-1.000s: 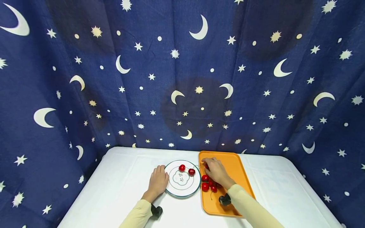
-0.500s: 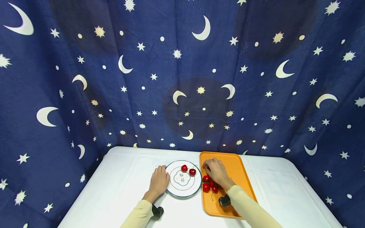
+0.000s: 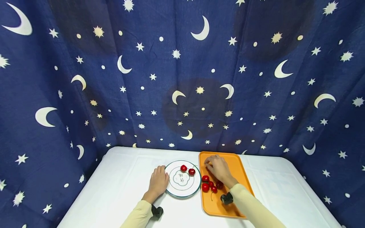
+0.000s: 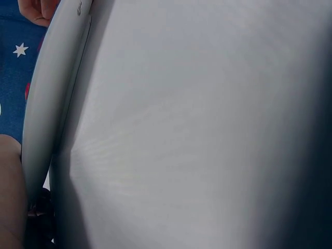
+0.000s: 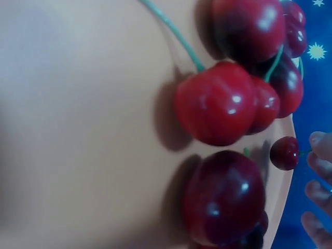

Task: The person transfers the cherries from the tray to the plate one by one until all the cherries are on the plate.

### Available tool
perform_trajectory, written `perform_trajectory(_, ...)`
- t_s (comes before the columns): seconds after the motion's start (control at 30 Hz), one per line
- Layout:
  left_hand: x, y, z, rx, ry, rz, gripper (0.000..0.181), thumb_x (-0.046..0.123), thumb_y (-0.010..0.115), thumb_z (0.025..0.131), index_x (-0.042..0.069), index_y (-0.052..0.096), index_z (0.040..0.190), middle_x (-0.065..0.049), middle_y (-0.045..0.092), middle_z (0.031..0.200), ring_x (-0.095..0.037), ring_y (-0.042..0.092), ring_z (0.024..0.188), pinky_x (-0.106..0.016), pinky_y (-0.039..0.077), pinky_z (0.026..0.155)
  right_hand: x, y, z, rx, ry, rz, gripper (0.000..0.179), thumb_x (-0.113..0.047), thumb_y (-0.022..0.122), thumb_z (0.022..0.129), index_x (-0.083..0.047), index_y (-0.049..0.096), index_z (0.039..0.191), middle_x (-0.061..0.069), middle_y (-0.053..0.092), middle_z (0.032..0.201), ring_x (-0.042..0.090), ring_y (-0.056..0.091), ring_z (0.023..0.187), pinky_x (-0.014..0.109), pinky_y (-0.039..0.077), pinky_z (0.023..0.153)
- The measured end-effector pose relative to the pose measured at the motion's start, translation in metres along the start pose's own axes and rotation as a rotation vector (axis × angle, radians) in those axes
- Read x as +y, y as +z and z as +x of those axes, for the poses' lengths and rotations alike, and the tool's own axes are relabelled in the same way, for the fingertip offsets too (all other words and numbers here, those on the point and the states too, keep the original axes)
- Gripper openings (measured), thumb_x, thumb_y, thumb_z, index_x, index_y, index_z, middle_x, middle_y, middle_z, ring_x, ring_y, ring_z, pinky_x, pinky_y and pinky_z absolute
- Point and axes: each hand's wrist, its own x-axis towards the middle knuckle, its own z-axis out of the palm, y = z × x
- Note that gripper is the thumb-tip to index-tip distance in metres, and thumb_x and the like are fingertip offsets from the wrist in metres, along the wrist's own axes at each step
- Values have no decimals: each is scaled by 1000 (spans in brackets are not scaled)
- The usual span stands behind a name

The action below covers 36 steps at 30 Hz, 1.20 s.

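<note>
In the head view my left hand (image 3: 159, 180) rests at the near left rim of a white plate (image 3: 178, 189) with a dark green edge. Two red cherries (image 3: 187, 170) lie on that plate. Over the orange tray (image 3: 231, 163), my right hand (image 3: 218, 167) has its fingers bent downward. From the right wrist, a small dark cherry (image 5: 284, 153) hangs by its stem at my right fingertips, above the tray. My hand hides it in the head view. Several larger cherries (image 5: 218, 104), some with green stems, lie bunched on the tray beside it.
A white cloth covers the table (image 3: 122, 183). The tray stands close against the plate's right side. Behind the table hangs a navy curtain (image 3: 154, 104) with moons and stars. The left wrist view is mostly filled by white cloth and the plate's side (image 4: 52, 98).
My right hand has shifted slightly right and up over the tray, uncovering a dark cherry under its wrist. My left hand keeps its place on the plate's rim.
</note>
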Motion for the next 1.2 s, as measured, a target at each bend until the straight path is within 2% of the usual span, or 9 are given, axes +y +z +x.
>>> perform_trajectory(0.13,1,0,1,-4,-4,-3,33,19,50,101,-1,55,127,-16,57,112,-28,52,98,-45,47,86,0,-3,2,18,-20,-8,4,-13,81,87,-16,77,89,3,76,97,27,67,98,50,52,94)
perform_trajectory(0.3,2,-1,-1,-25,-16,-15,35,19,49,101,-2,54,128,-17,57,114,-29,52,98,-45,47,87,-4,-3,2,67,-33,-7,6,-16,82,86,-18,77,89,-1,76,92,24,67,95,46,54,90)
perform_trajectory(0.47,1,0,-1,-15,-10,-3,34,19,49,101,-1,55,128,-16,57,114,-28,52,99,-44,47,86,-11,-3,4,114,-30,5,10,-15,83,84,-17,77,91,-1,78,91,21,67,88,43,55,84)
perform_trajectory(0.67,1,-1,0,-30,-19,-5,35,21,48,102,-1,54,129,-16,57,116,-27,50,99,-43,46,86,-19,-3,7,91,17,27,11,-17,84,84,-18,76,91,-3,76,88,17,61,82,38,53,78)
perform_trajectory(1.2,5,-6,-1,-43,-30,-22,36,20,47,102,-3,54,129,-17,56,115,-29,50,99,-44,45,87,-31,5,4,52,57,91,11,-19,83,85,-23,74,89,-2,71,89,14,64,85,33,58,73)
